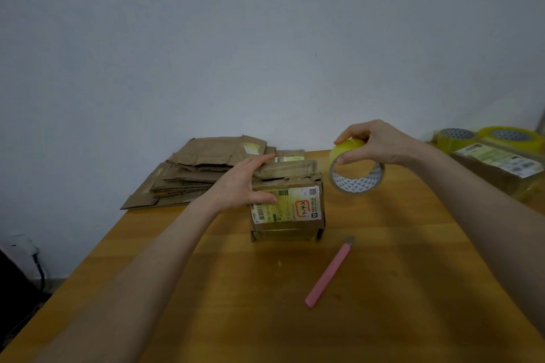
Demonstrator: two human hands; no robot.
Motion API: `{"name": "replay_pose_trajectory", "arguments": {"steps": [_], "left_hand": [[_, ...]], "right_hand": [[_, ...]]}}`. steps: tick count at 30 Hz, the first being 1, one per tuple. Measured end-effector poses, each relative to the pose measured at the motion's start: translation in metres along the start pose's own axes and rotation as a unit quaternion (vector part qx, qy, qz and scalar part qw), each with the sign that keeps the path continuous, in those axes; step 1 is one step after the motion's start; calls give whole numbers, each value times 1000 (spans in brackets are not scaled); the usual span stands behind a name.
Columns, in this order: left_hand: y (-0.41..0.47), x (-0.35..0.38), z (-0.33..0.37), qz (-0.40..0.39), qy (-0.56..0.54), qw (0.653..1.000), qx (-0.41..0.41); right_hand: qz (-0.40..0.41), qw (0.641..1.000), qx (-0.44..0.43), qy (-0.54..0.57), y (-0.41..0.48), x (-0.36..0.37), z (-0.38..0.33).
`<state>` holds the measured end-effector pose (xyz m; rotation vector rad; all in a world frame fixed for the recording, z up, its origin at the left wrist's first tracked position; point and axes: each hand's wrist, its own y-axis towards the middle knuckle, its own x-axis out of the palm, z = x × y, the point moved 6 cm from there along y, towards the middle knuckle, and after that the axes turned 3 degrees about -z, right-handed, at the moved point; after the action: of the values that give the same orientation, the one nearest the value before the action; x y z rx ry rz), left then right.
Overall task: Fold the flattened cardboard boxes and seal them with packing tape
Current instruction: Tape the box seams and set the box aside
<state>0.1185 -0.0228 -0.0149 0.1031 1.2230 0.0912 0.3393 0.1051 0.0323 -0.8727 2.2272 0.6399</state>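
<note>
A folded-up cardboard box (290, 221) with a white and yellow shipping label stands in the middle of the wooden table (265, 318). My left hand (244, 183) rests on its top left edge, fingers spread over the flaps and thumb on the label. To the right and slightly above the box, my right hand (377, 141) holds a roll of yellowish packing tape (355, 172) in the air, pinched between fingers and thumb. A stack of flattened cardboard boxes (200, 174) lies behind my left hand at the table's back left.
A pink utility knife (328, 274) lies on the table in front of the box, to the right. At the far right stand two more tape rolls (483, 138) and a taped box with a label (501, 171). A pale wall runs behind the table.
</note>
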Motion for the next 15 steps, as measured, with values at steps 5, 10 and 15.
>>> {"name": "replay_pose_trajectory", "arguments": {"steps": [5, 10, 15], "left_hand": [[1, -1, -4, 1, 4, 1000, -6], [-5, -1, 2, 9, 10, 1000, 6], [-13, 6, -1, 12, 99, 995, -2]], "right_hand": [[10, 998, 19, 67, -2, 10, 12], [7, 989, 66, 129, -4, 23, 26], [-29, 989, 66, 132, -3, 34, 26]]}}
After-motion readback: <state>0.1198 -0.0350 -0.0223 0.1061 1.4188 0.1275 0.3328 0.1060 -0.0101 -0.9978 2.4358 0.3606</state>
